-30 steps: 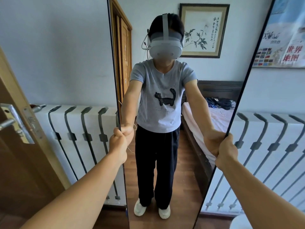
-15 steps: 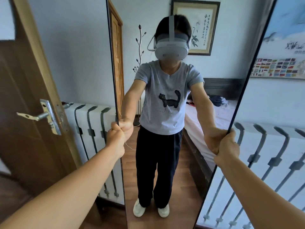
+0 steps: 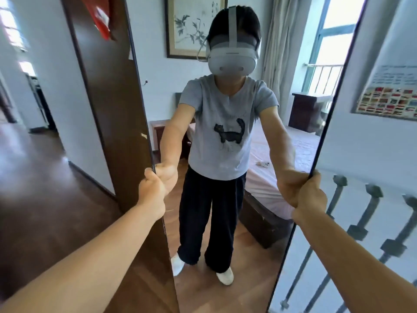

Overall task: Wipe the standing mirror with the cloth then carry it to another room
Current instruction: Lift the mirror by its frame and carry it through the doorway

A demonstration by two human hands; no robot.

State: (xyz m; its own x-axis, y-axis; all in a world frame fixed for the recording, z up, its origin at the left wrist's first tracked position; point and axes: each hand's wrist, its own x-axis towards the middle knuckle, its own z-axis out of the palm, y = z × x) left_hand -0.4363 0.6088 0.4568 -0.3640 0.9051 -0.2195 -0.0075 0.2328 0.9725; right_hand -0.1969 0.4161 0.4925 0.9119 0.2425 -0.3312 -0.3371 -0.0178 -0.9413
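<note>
The tall standing mirror [image 3: 282, 136], thin black frame, fills the middle of the head view, held upright in front of me. My left hand [image 3: 150, 192] grips its left edge at about waist height. My right hand [image 3: 310, 195] grips its right edge at the same height. The glass reflects a person in a headset, a bed, a framed picture and a window. No cloth is in view.
A dark wooden door [image 3: 108, 98] stands open just left of the mirror, with a hallway of dark wood floor [image 3: 38, 177] beyond it. On the right are a white radiator [image 3: 361, 222] and a wall poster of flags [image 3: 390, 98].
The view has swung left with the mirror: the door edge now sits right behind the mirror's left side and the hallway has opened up. Both hands keep their grip on the frame.
</note>
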